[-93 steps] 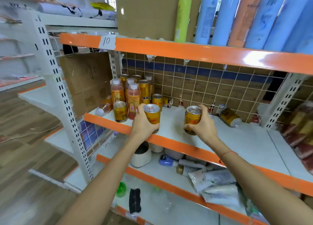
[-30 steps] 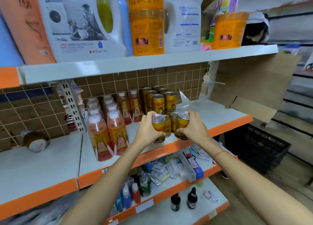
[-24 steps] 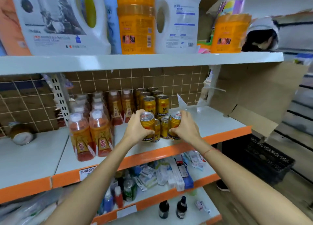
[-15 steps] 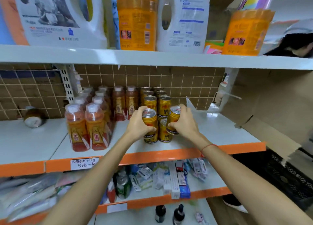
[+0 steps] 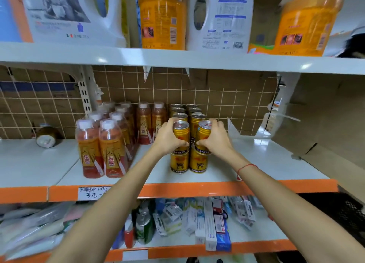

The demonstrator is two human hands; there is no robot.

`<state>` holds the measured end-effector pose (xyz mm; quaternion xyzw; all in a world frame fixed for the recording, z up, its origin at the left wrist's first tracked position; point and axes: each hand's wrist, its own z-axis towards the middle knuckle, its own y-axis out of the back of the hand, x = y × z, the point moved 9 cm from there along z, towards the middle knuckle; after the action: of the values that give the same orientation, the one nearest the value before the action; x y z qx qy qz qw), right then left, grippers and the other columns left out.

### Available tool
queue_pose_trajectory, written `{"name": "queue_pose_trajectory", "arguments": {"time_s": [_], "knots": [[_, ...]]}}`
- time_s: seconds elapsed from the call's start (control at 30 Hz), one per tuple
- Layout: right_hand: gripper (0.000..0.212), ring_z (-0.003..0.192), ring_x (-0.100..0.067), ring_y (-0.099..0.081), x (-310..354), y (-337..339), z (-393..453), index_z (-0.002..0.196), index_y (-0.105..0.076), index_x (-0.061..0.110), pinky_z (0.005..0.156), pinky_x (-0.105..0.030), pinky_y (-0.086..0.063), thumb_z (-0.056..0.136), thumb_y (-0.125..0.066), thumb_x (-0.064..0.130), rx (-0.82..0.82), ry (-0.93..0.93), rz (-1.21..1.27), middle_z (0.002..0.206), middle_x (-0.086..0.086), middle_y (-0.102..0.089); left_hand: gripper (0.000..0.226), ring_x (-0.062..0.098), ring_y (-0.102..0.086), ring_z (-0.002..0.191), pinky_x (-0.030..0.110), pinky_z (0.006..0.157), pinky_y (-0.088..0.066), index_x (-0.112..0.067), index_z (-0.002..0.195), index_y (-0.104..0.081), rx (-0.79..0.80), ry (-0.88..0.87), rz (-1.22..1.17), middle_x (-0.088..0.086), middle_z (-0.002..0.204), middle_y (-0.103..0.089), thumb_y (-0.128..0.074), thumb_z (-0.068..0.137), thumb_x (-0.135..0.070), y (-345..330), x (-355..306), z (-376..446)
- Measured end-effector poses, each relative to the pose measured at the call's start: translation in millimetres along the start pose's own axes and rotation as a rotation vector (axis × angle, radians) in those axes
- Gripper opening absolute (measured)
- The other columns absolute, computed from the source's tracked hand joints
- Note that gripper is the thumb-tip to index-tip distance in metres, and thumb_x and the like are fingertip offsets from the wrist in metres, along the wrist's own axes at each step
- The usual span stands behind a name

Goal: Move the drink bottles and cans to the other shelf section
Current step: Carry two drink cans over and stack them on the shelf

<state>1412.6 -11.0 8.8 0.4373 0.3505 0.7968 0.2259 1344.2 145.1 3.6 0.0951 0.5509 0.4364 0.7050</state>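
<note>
My left hand [image 5: 167,137] grips a gold drink can [image 5: 181,132], and my right hand [image 5: 217,139] grips a second gold can [image 5: 203,133]. Both cans are held just above two gold cans [image 5: 188,163] that stand at the front of the white shelf [image 5: 256,164]; whether they touch those cans I cannot tell. More gold cans [image 5: 185,111] stand in two rows behind. Orange drink bottles [image 5: 102,144] with white caps stand in rows to the left. One can [image 5: 45,137] lies on its side on the left shelf section.
Large detergent jugs [image 5: 219,17] and orange tubs [image 5: 162,15] fill the shelf above. A wire grid with cardboard backs the shelf. The lower shelf [image 5: 256,233] holds small boxed and packaged goods. A black crate [image 5: 339,209] sits on the floor at right.
I carried both cans from the left shelf section to the right one. Over the last second my hands brought them over the two front cans and lowered them close.
</note>
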Motion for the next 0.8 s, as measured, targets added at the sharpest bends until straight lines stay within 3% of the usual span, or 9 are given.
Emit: {"name": "queue_pose_trajectory", "arguments": {"time_s": [0.23,0.43,0.63,0.8], "knots": [[0.091,0.119,-0.028,-0.051,-4.5,-9.8,8.3,0.137,-0.029,0.016,0.094,-0.047,-0.049,0.066,-0.085,0.025,-0.01,0.039,0.105,0.135,-0.009,-0.042,0.102,0.021,-0.054,0.114,0.039,0.095,-0.05,-0.024,0.139,-0.022,-0.056,-0.013,-0.115,0.005,0.129,-0.053,-0.087,0.061,-0.015,-2.5,11.2,6.3],[0.087,0.118,-0.027,-0.051,-4.1,-15.1,15.8,0.136,-0.032,0.016,0.094,-0.046,-0.049,0.067,-0.084,0.029,0.016,0.067,0.075,0.133,-0.008,-0.044,0.091,0.021,-0.055,0.114,0.036,0.093,-0.05,-0.016,0.136,-0.031,-0.046,0.005,-0.087,0.005,0.128,-0.053,-0.086,0.064,-0.021,-3.4,16.7,10.8],[0.091,0.121,-0.028,-0.049,-3.4,-20.4,21.2,0.14,-0.03,0.017,0.096,-0.048,-0.047,0.068,-0.082,0.034,0.056,0.08,0.039,0.137,-0.009,-0.042,0.094,0.023,-0.042,0.125,0.034,0.101,-0.04,-0.017,0.141,-0.031,-0.063,-0.017,-0.007,0.009,0.137,-0.037,-0.086,0.065,-0.024,-7.3,10.4,12.6],[0.103,0.128,-0.026,-0.045,-10.9,-22.4,20.1,0.146,-0.019,0.022,0.1,-0.047,-0.044,0.067,-0.084,0.029,0.073,0.093,0.158,0.144,-0.007,-0.039,0.099,0.022,-0.04,0.128,0.038,0.104,-0.04,-0.02,0.142,-0.026,-0.056,-0.022,-0.057,0.007,0.14,-0.038,-0.086,0.064,-0.025,-10.5,18.4,12.3]]}}
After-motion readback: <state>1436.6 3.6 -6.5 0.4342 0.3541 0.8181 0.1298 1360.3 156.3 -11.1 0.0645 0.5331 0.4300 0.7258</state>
